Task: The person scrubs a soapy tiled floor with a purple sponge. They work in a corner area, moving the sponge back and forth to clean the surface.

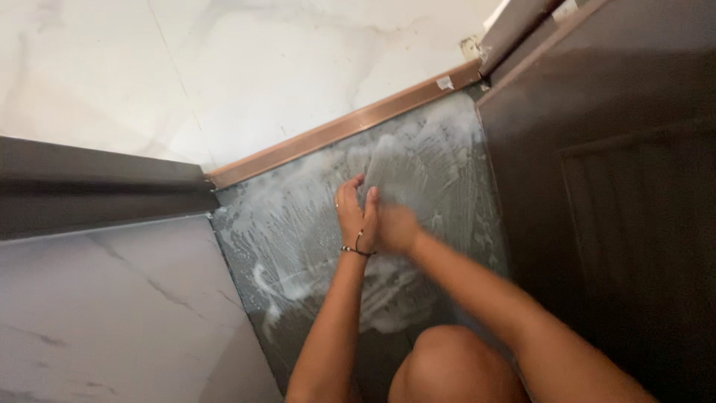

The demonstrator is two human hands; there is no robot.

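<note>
My left hand (352,215) and my right hand (395,226) rest together on a dark floor slab (291,224) covered in white soapy streaks. The left hand lies flat with fingers together, a thin dark bracelet on its wrist. The right hand sits just beside and partly behind it; whether it holds anything is hidden. My bare knee (455,366) shows at the bottom, over the slab.
A copper-coloured metal strip (343,127) borders the slab at the top, with pale marble floor (224,67) beyond. A dark wooden door (619,186) stands on the right. A grey marble wall panel (112,313) and dark ledge (89,179) close the left.
</note>
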